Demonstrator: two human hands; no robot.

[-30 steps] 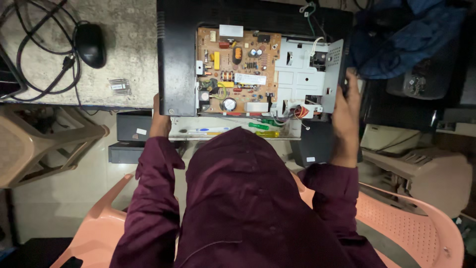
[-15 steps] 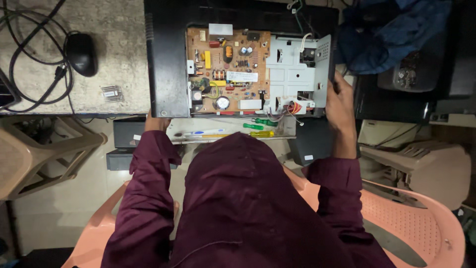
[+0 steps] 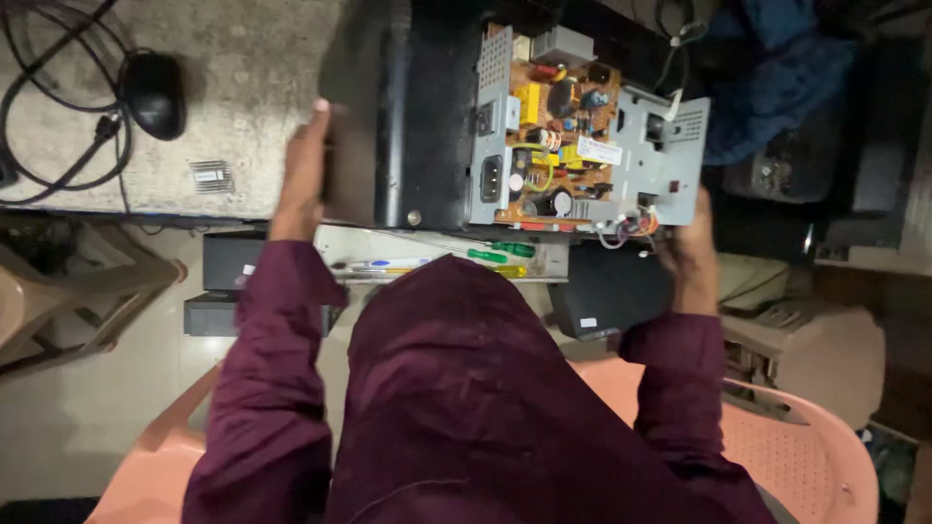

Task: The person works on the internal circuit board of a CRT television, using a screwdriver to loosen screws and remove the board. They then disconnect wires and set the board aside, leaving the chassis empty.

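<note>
- The bench [image 3: 233, 107] is grey and speckled, and it carries the landmark thing, a black opened device [image 3: 408, 116] that lies across the bench's near edge.
- The black opened device shows its inside on the right half: a grey metal plate [image 3: 670, 165] and a brown circuit board [image 3: 553, 126] with yellow and black parts.
- A blue cloth [image 3: 777, 78] lies just right of the device.
- A pink plastic chair [image 3: 796, 446] stands below the device, under the person in the maroon shirt.
- The left hand [image 3: 303, 170] has its grip closed on the device's left edge, thumb on top.
- The right hand [image 3: 691, 243] has its grip closed on the device's lower right corner, under the metal plate.
- A black mouse [image 3: 153, 94] with its cable lies on the bench well left of the device.
- 2 screwdrivers [image 3: 500, 252] with green handles lie in a tray just below the device.
- A small ribbed metal piece [image 3: 212, 177] lies on the bench between the mouse and the device.
</note>
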